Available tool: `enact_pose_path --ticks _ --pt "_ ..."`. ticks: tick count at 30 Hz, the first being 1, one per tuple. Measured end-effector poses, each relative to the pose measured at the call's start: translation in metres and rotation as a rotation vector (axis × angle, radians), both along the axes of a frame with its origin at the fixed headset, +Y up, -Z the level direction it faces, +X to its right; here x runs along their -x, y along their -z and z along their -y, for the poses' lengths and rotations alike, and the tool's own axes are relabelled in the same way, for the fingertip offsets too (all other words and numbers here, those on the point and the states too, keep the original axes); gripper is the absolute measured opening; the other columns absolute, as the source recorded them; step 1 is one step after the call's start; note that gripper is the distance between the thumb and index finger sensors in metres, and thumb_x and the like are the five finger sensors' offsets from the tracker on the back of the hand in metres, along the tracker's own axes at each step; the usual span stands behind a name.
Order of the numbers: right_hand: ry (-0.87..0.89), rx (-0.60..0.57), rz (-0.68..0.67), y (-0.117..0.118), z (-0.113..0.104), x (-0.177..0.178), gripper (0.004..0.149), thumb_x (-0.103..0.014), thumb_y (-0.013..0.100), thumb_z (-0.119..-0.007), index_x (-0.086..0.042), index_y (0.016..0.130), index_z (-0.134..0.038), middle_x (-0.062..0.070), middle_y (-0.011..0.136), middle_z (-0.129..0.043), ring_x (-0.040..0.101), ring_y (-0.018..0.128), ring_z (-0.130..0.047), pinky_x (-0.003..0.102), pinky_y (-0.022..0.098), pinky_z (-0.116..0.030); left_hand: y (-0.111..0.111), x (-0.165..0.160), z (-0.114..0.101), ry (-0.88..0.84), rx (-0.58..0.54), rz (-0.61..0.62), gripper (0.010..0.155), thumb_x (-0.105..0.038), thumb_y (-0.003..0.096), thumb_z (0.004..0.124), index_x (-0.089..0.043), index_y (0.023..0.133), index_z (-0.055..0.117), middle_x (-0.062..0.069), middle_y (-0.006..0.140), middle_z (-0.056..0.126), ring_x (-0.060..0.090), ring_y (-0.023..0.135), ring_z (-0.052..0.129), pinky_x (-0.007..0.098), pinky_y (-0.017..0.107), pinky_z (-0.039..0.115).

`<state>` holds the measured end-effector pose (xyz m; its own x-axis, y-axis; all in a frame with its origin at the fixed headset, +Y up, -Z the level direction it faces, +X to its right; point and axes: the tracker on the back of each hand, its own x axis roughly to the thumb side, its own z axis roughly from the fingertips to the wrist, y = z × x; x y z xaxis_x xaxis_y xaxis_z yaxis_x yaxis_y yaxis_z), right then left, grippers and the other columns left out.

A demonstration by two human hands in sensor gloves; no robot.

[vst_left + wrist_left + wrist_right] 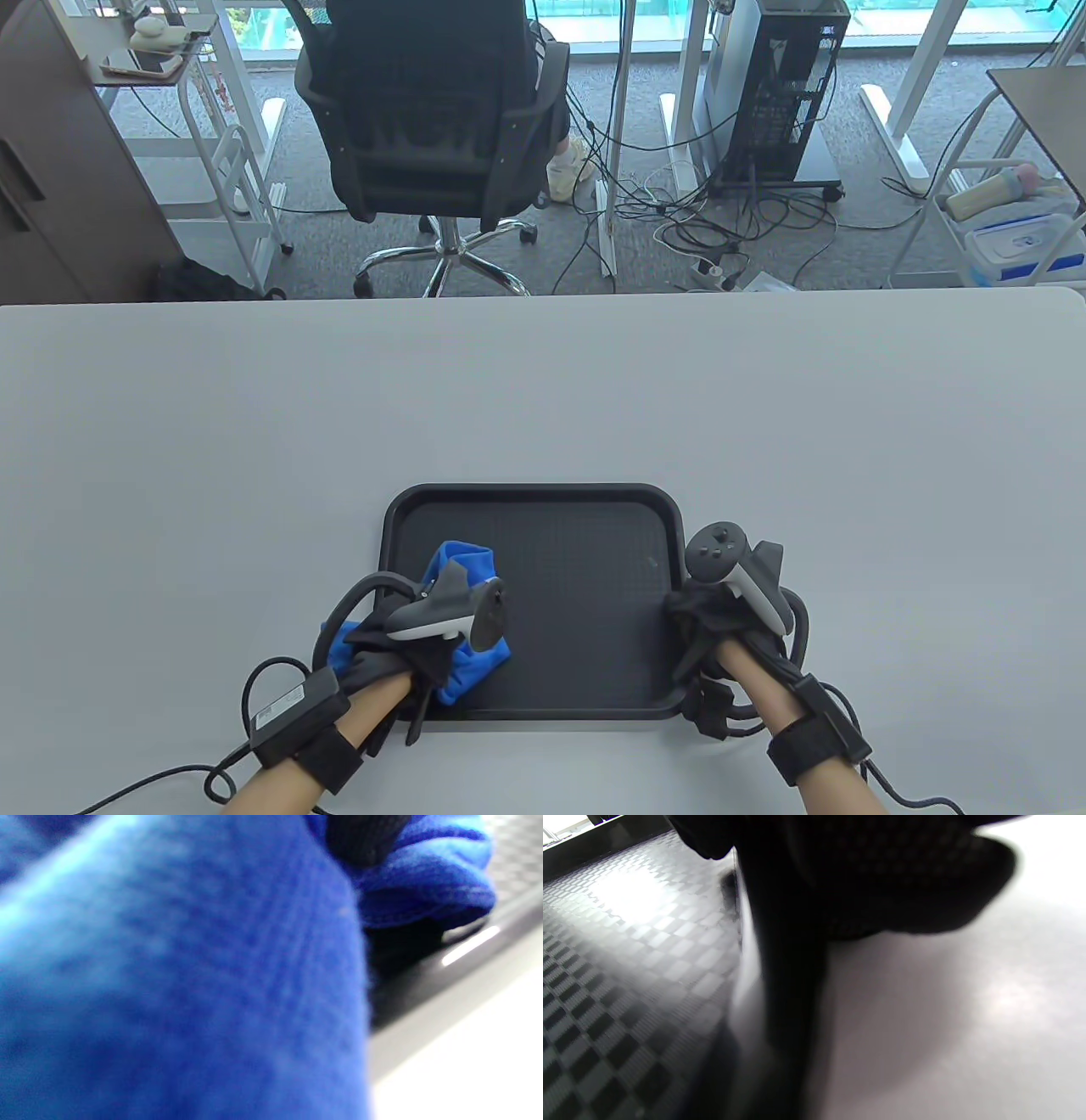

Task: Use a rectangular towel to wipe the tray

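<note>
A black tray [585, 509] with a textured floor lies on the grey table near the front edge. A bunched blue towel [462, 569] lies on the tray's left part. My left hand [407, 645] presses on the towel and grips it; the towel fills the left wrist view [169, 984], with a gloved fingertip [365, 836] on it and the tray's rim [466, 946] beside it. My right hand [704, 620] holds the tray's right rim. In the right wrist view dark gloved fingers [882, 878] sit at the rim, the tray floor [628, 942] on the left.
The grey table [254, 424] stretches wide behind and beside the tray. Beyond its far edge stand an office chair [441, 127], a computer tower [789, 93] with floor cables, and white carts at both sides.
</note>
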<state>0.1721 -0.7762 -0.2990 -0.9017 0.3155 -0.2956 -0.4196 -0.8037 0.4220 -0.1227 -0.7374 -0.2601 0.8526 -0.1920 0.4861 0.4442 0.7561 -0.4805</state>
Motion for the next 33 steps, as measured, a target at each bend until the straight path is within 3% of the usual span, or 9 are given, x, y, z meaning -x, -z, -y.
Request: enact_pose_path --ticks 10,19,26,33 --pt "0.013 0.013 -0.005 0.000 0.000 0.000 0.046 -0.039 0.049 -0.073 0.001 0.071 -0.069 0.015 0.036 -0.091 0.022 0.012 -0.096 0.035 0.003 -0.083 -0.018 -0.070 0.000 -0.045 0.017 0.194 0.057 -0.030 0.0493 0.076 -0.023 0.102 0.056 0.010 0.109 0.061 0.023 0.085 0.083 0.052 0.065 0.069" --pt "0.021 0.025 -0.014 0.001 0.000 0.000 0.046 -0.038 0.049 -0.072 0.001 0.072 -0.069 0.015 0.037 -0.091 0.022 0.013 -0.096 0.036 0.004 -0.083 -0.004 -0.139 0.002 -0.076 -0.020 0.288 0.057 -0.030 0.0494 0.076 -0.023 0.102 0.056 0.010 0.109 0.061 0.023 0.085 0.083 0.052 0.066 0.069" --pt "0.027 0.035 -0.017 0.001 -0.001 -0.001 0.045 -0.037 0.049 -0.072 0.001 0.073 -0.068 0.016 0.038 -0.091 0.023 0.015 -0.096 0.037 0.006 -0.083 0.026 -0.162 0.004 -0.097 -0.070 0.212 0.057 -0.029 0.0498 0.076 -0.025 0.103 0.055 0.007 0.110 0.060 0.023 0.086 0.082 0.052 0.066 0.068" --pt "0.013 0.034 -0.020 0.001 -0.001 0.000 0.045 -0.038 0.049 -0.072 0.001 0.074 -0.068 0.015 0.038 -0.091 0.023 0.015 -0.096 0.036 0.006 -0.083 0.065 -0.148 0.007 -0.133 -0.130 0.032 0.057 -0.028 0.0502 0.076 -0.027 0.103 0.054 0.005 0.111 0.060 0.023 0.087 0.081 0.052 0.066 0.067"
